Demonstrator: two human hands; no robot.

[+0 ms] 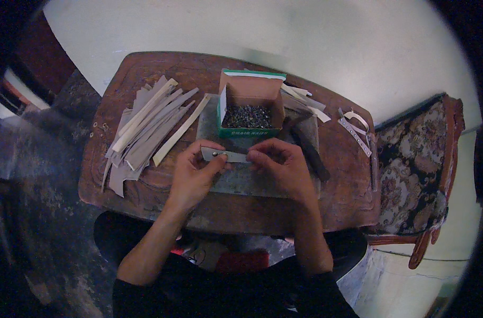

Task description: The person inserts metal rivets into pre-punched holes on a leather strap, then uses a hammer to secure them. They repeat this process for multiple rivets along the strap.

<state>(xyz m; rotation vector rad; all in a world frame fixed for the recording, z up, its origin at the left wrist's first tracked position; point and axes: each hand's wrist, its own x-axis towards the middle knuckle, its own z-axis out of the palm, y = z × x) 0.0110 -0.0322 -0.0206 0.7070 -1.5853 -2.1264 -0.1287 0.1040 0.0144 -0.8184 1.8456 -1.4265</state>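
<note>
Between my hands a short pale grey strip (235, 157) is stretched out level, just in front of the open box. A shiny round stud (216, 153) sits near its left end. My left hand (198, 167) pinches the strip with the thumb close beside the stud. On the right end, the thumb and fingers of my right hand (281, 163) are closed. The green cardboard box (250, 132) has its lid up and holds a heap of small dark tacks (247, 117). Box and hands are over a grey slab (228, 183).
Several long grey and cream strips (154, 124) lie heaped on the left of the carved wooden table (347, 196). Right of the box lies a dark hammer-like tool (311, 153). Studded strips (355, 135) rest at the right edge, beside a floral upholstered chair (411, 175).
</note>
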